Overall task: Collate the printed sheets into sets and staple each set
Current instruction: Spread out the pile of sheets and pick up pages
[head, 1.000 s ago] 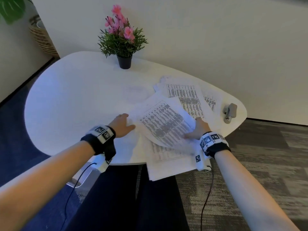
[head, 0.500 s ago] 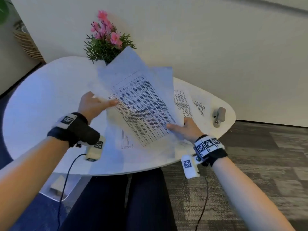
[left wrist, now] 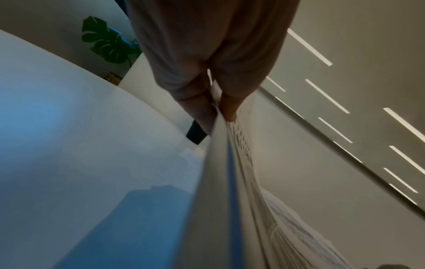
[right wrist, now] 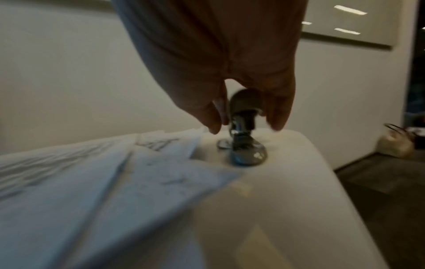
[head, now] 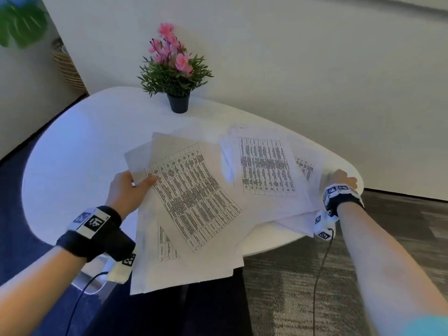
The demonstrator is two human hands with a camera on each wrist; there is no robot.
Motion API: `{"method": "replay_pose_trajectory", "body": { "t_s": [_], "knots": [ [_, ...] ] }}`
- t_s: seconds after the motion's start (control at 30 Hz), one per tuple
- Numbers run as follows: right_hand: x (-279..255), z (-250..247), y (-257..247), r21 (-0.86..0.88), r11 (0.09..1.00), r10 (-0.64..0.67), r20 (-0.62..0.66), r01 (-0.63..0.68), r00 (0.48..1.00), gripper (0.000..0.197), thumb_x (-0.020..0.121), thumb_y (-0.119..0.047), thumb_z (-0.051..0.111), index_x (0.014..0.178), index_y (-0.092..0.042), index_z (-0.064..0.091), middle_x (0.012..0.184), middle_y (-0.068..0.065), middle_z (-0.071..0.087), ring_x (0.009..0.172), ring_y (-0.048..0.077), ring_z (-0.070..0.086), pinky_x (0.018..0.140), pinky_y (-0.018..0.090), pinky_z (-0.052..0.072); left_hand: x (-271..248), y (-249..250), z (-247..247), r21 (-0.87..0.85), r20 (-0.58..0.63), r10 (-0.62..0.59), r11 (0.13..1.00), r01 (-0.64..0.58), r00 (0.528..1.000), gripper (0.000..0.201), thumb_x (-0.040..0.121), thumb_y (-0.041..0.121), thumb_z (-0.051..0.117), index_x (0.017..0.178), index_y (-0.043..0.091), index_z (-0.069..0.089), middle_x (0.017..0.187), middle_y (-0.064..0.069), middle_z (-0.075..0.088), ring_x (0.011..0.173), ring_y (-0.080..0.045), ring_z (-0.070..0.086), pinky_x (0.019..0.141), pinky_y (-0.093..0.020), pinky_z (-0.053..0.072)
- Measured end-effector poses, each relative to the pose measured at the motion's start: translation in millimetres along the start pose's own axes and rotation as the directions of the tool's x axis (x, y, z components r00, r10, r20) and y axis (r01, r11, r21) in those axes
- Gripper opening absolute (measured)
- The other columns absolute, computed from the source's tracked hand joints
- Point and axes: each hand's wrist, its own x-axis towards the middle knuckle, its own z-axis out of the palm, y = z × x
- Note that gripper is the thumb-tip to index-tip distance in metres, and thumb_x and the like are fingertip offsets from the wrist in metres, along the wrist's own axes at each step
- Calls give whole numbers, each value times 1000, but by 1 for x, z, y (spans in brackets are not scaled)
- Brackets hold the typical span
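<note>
Left hand pinches a fanned set by its edge, raised over the table. Right hand – at the far right rim – curls around the stapler, beside loose sheets; plant behind.

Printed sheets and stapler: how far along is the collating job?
Done: one loose set of white printed sheets is gathered, pinched by the left hand. In hand: the right hand is closing around the small grey metal stapler, grip unclear. Left: nothing looks stapled; more printed sheets lie unsorted on the white oval table.
</note>
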Motion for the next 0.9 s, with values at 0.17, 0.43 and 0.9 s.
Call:
{"method": "replay_pose_trajectory", "body": {
  "t_s": [0.17,0.43,0.9],
  "knots": [
    [3,13,16,192,979,-46,-87,62,995,10,80,-16,47,89,-21,43,91,20,49,72,33,50,64,42,44,-2,-15,0,49,39,-25,999,23,999,30,89,26,66,113,8,67,109,-8,67,96,-26,64,85,-40,52],
    [-73,-19,-7,348,896,-163,-323,277,932,35,90,-1,47,121,-17,51,111,24,48,79,43,55,71,45,47,-8,-33,9,198,239,-105,979,57,965,26,95,17,56,119,10,61,116,-12,64,104,-30,61,94,-45,48],
    [-230,-10,-94,893,-373,-388,96,-251,917,31,93,-3,49,121,-16,54,97,6,65,79,27,66,76,39,58,-32,-51,-41,346,381,-172,938,32,908,17,92,8,51,107,11,57,96,-11,63,78,-26,63,62,-36,56]
  ]
}}
